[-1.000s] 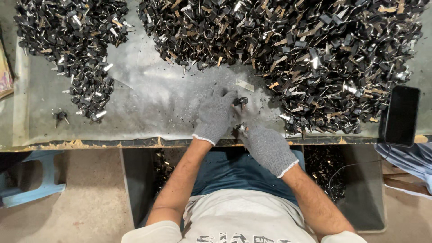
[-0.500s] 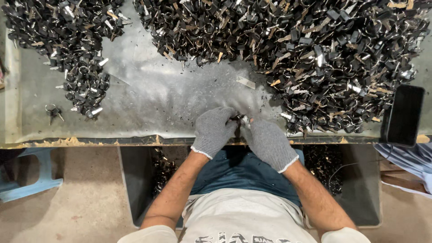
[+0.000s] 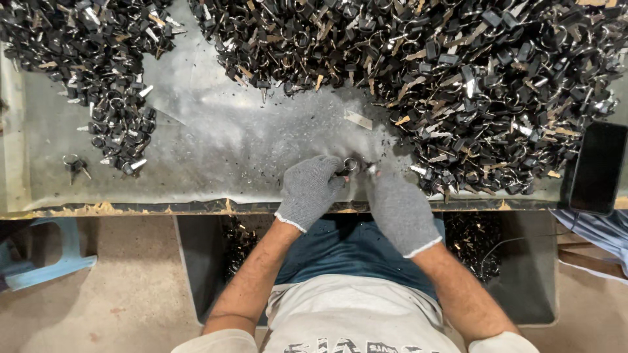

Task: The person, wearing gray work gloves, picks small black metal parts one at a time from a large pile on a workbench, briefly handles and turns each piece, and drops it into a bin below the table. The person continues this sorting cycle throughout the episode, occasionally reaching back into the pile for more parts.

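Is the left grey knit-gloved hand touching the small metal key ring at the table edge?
Touching. The head view shows the left grey knit-gloved hand with its fingertips pinched on the small metal key ring, no gap between them; the right gloved hand meets it too.

Both hands wear grey knit gloves and meet at the near edge of the tabletop (image 3: 216,140). The left hand (image 3: 309,189) and the right hand (image 3: 399,209) pinch a small metal ring (image 3: 350,164) between their fingertips. Just right of them spreads a big heap of black-headed keys (image 3: 458,78); a smaller heap (image 3: 91,59) lies far left, with one loose key (image 3: 75,165) near it. A dark phone (image 3: 596,167) rests at the right edge. A blue stool (image 3: 46,258) stands on the floor at left.
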